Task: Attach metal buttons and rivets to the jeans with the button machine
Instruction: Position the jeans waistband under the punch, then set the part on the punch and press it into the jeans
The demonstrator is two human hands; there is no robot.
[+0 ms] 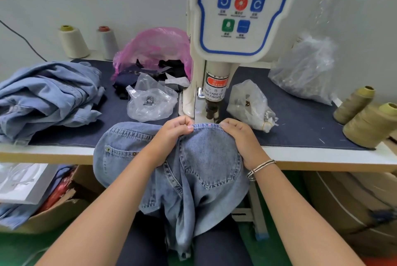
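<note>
Denim jeans [206,158]: lying over the desk [322,156] edge, their stitched hem sitting just under the button machine [214,85] head.
Left hand [171,134]: pinching the hem.
Right hand [240,136]: gripping the hem.

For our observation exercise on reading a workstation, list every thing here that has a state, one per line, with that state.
jeans: edge stretched flat under the punch
left hand: pinching the jeans edge
right hand: gripping the jeans edge
button machine punch: raised above the fabric
pink bag: open, scraps inside
denim pile: crumpled
</note>
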